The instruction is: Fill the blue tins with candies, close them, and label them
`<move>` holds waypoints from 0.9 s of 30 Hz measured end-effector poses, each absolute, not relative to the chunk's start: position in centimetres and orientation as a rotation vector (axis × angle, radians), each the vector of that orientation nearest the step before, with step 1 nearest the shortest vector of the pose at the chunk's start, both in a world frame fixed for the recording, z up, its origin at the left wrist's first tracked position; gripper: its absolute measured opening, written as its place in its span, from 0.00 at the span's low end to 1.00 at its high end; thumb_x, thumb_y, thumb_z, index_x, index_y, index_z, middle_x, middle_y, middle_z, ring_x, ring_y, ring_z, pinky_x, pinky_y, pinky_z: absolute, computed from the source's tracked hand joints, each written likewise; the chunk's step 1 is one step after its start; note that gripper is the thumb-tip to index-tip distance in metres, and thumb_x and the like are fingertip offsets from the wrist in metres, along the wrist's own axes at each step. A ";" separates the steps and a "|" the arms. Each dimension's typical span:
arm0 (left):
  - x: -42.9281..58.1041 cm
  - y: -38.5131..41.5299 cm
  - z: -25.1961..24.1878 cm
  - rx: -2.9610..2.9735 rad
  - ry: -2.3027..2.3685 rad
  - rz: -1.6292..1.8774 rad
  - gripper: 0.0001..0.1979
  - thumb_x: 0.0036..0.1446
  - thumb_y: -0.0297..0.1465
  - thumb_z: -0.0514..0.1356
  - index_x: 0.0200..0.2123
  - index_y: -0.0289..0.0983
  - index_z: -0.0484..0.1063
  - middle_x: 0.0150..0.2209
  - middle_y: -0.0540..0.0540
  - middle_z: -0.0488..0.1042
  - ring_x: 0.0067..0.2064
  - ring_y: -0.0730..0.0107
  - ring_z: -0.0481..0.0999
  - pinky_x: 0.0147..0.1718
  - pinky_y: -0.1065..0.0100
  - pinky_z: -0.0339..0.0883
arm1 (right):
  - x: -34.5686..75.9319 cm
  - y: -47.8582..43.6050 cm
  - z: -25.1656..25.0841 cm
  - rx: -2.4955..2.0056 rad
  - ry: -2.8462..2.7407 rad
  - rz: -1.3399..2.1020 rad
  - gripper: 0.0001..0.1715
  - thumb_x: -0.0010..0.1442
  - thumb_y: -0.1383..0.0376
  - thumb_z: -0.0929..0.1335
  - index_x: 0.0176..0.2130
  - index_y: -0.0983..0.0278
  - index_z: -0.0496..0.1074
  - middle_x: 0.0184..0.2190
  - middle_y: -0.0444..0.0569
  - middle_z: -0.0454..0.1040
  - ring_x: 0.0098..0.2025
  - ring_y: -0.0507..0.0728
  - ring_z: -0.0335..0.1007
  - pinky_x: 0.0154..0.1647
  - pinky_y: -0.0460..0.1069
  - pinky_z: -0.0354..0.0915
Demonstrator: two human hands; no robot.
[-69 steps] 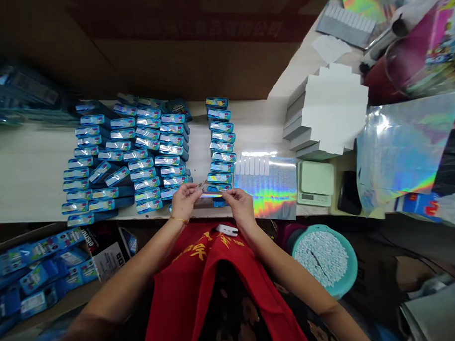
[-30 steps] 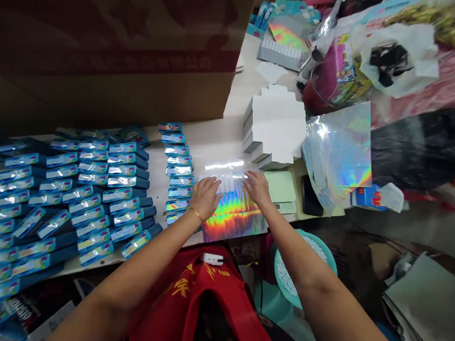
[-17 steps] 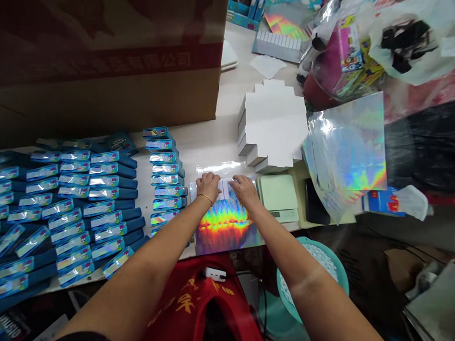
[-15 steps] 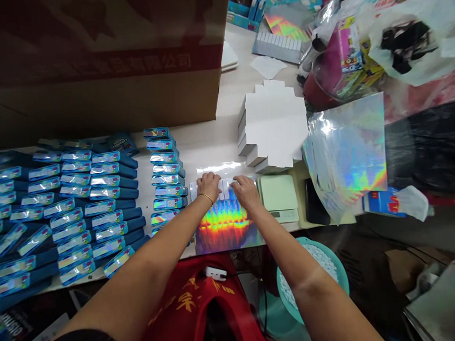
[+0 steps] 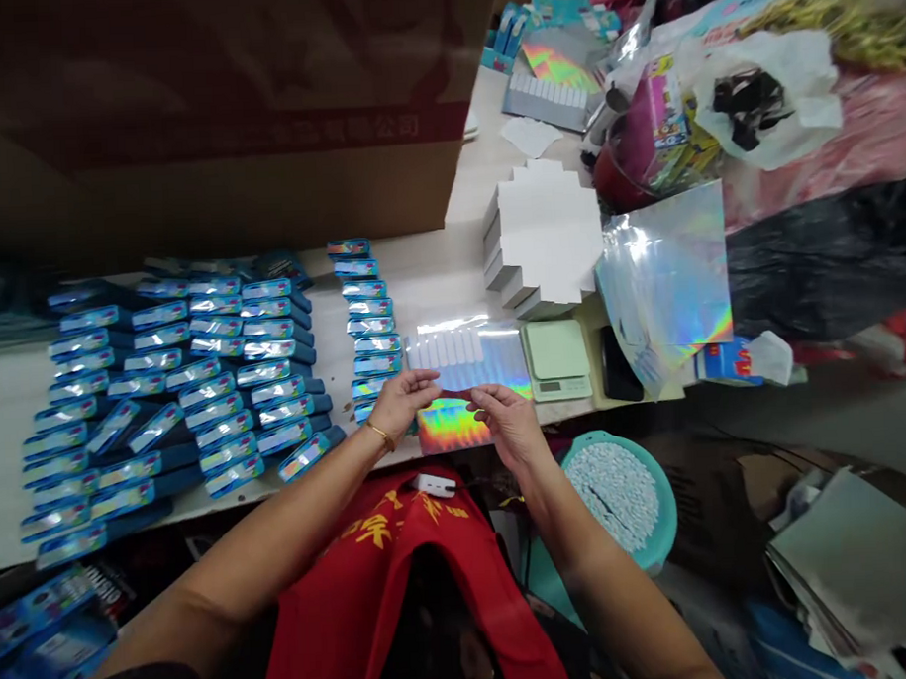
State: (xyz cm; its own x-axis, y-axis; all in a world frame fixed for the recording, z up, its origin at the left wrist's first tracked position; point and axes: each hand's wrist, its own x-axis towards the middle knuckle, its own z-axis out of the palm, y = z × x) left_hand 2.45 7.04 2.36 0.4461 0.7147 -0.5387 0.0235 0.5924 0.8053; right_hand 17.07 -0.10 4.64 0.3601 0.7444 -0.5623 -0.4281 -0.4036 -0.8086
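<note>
A shiny holographic sheet lies at the table's front edge, with a row of narrow white strips on its upper left part. Above its lower part, my left hand pinches one end of a thin dark strip. The other end is between the fingertips of my right hand. The strip is held level between both hands. Just right of the sheet is a pale green scale.
Many blue boxes stand in rows at left, with one column near the sheet. White cut-out cards are stacked behind the scale. A large carton blocks the back left. A teal basin of white pieces sits below the table edge.
Both hands have come off the white strips and moved toward my body, and the thin dark strip is now held between them. The camera view has shifted.
</note>
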 end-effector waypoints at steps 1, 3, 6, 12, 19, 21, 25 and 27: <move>0.8 6.2 2.6 0.843 1.099 0.529 0.22 0.38 0.38 0.65 0.38 0.33 0.70 0.28 0.48 0.72 0.29 0.73 0.71 0.29 0.71 0.62 | 15.5 -0.5 4.4 -1.516 -0.283 1.307 0.10 0.40 0.61 0.72 0.25 0.64 0.72 0.22 0.43 0.71 0.24 0.49 0.64 0.24 0.45 0.56; -2.6 4.6 2.5 0.853 1.191 0.573 0.21 0.38 0.37 0.65 0.37 0.33 0.70 0.25 0.50 0.71 0.27 0.75 0.70 0.27 0.71 0.62 | 12.2 -1.1 3.7 -1.568 -0.304 1.286 0.10 0.40 0.60 0.72 0.24 0.64 0.72 0.21 0.42 0.70 0.23 0.49 0.62 0.23 0.45 0.56; -7.0 2.8 1.6 0.875 1.323 0.662 0.20 0.39 0.35 0.64 0.38 0.33 0.68 0.26 0.50 0.72 0.28 0.73 0.72 0.29 0.70 0.64 | 7.9 -1.6 2.2 -1.650 -0.478 1.247 0.10 0.43 0.59 0.70 0.25 0.63 0.72 0.22 0.43 0.71 0.24 0.51 0.63 0.26 0.46 0.58; -9.5 1.4 -0.2 0.871 1.492 0.738 0.20 0.40 0.32 0.63 0.38 0.32 0.65 0.26 0.48 0.74 0.29 0.71 0.74 0.31 0.68 0.64 | 5.1 -1.9 0.0 -1.802 -0.982 0.970 0.09 0.51 0.60 0.65 0.28 0.63 0.71 0.26 0.45 0.70 0.30 0.53 0.64 0.34 0.48 0.60; -8.4 1.6 -1.8 1.137 1.510 0.685 0.17 0.47 0.30 0.58 0.42 0.34 0.64 0.27 0.47 0.74 0.31 0.68 0.75 0.33 0.67 0.65 | 6.4 -2.1 -1.1 -1.931 -1.387 0.677 0.11 0.56 0.61 0.63 0.29 0.63 0.71 0.28 0.47 0.71 0.35 0.55 0.63 0.39 0.50 0.56; -8.3 1.6 -2.3 1.231 1.531 0.646 0.16 0.48 0.29 0.57 0.42 0.34 0.64 0.27 0.48 0.74 0.31 0.69 0.74 0.34 0.67 0.66 | 6.4 -2.0 -1.5 -1.993 -1.458 0.644 0.11 0.56 0.61 0.63 0.29 0.63 0.71 0.29 0.48 0.70 0.35 0.56 0.62 0.39 0.51 0.55; -8.0 1.6 -2.9 1.365 1.597 0.598 0.15 0.48 0.26 0.55 0.43 0.36 0.62 0.28 0.49 0.73 0.31 0.70 0.74 0.36 0.65 0.66 | 6.4 -1.9 -1.9 -2.087 -1.571 0.595 0.11 0.57 0.60 0.62 0.30 0.62 0.71 0.31 0.49 0.70 0.37 0.57 0.60 0.38 0.51 0.53; -7.9 1.5 -3.1 1.425 1.610 0.595 0.15 0.50 0.26 0.54 0.44 0.36 0.61 0.28 0.49 0.72 0.32 0.70 0.73 0.36 0.65 0.65 | 6.7 -1.9 -1.6 -2.127 -1.609 0.567 0.11 0.57 0.60 0.62 0.33 0.63 0.70 0.32 0.49 0.69 0.38 0.57 0.59 0.38 0.51 0.52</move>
